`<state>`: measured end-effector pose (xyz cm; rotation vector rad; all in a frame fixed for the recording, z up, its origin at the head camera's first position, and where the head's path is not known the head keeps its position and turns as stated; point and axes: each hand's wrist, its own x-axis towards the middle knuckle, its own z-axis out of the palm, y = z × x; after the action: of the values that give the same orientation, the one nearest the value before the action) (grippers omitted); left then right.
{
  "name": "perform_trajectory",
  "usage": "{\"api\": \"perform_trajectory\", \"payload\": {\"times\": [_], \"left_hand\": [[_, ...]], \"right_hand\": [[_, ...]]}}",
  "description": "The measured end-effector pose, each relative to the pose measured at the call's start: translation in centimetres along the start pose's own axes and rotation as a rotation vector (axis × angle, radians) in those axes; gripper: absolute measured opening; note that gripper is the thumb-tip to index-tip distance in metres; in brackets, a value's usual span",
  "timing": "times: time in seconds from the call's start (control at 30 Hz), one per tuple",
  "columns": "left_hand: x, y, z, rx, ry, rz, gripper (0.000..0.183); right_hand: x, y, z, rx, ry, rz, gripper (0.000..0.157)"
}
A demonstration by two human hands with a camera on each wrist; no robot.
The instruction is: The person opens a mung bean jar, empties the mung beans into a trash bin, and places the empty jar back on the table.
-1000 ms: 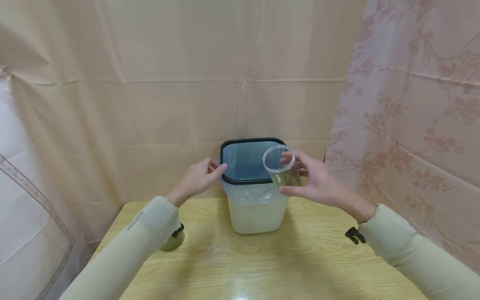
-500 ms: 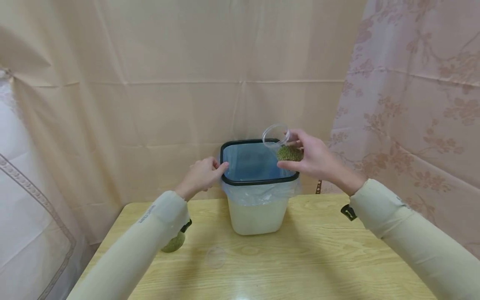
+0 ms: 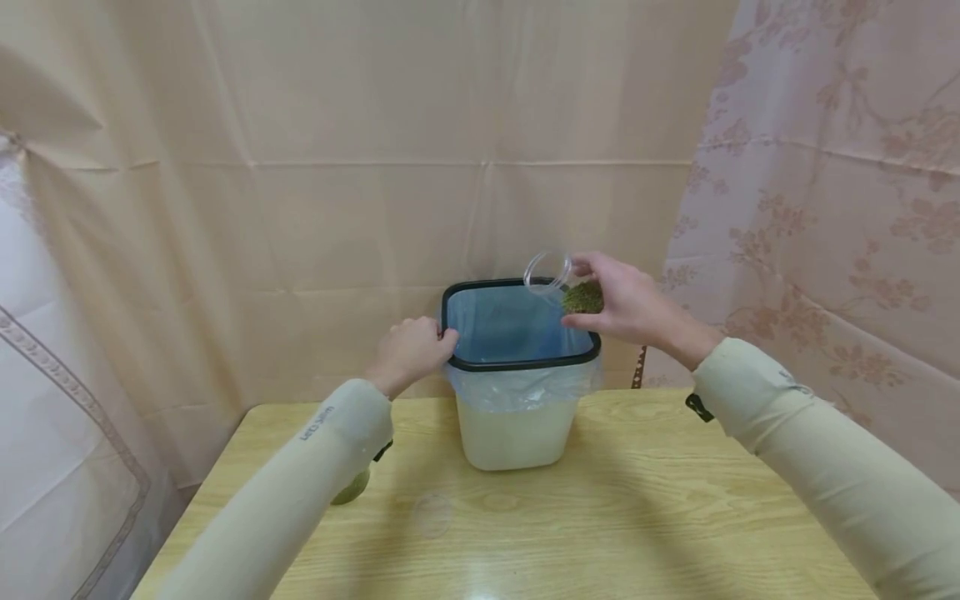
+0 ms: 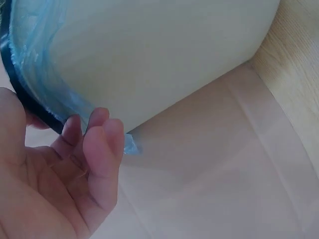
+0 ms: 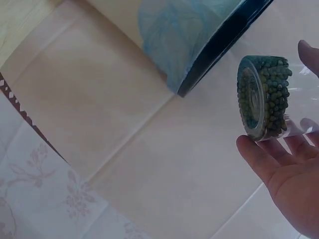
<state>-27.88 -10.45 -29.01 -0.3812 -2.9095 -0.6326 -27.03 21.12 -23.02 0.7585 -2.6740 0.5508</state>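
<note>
My right hand (image 3: pixel 633 304) holds a clear plastic jar (image 5: pixel 251 94) over the right side of the trash bin (image 3: pixel 517 437). The jar is tilted, its open mouth toward the left, and green mung beans (image 5: pixel 276 94) lie packed at its base. At the bin's left edge, my left hand (image 3: pixel 408 354) grips the black rim (image 3: pixel 525 364), with the thumb on top and curled fingers outside. A thin plastic liner (image 4: pixel 55 79) folds down over the bin's outside below that rim.
The bin stands near the back of a wood-grain table (image 3: pixel 637 525). A faint clear disc (image 3: pixel 432 515) lies in front of it. Something round and green (image 3: pixel 351 488) is partly hidden under my left sleeve. A beige curtain (image 3: pixel 337 208) hangs close behind.
My right hand has risen and tilted the jar further toward the bin, and the beans' surface has shifted. My left hand has moved slightly right, its fingers more curled at the rim.
</note>
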Motion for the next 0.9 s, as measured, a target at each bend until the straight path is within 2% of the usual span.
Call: {"api": "perform_trajectory", "payload": {"times": [0.13, 0.3, 0.47, 0.63, 0.9], "left_hand": [[0.1, 0.1, 0.3, 0.024, -0.001, -0.043, 0.043], [0.2, 0.4, 0.4, 0.047, -0.018, -0.062, 0.041], [0.2, 0.8, 0.0, 0.069, -0.051, -0.082, 0.041], [0.3, 1.5, -0.2, 0.104, -0.067, -0.129, 0.048], [0.1, 1.4, 0.8, 0.046, -0.037, -0.149, 0.05]], "right_hand": [[0.3, 0.3, 0.0, -0.055, -0.018, -0.018, 0.087], [0.7, 0.7, -0.4, -0.121, -0.017, -0.025, 0.084], [1.1, 1.3, -0.6, -0.135, -0.032, 0.0, 0.083], [1.2, 1.6, -0.3, -0.155, -0.046, 0.007, 0.083], [1.0, 1.9, 0.4, -0.203, -0.061, -0.005, 0.084]]}}
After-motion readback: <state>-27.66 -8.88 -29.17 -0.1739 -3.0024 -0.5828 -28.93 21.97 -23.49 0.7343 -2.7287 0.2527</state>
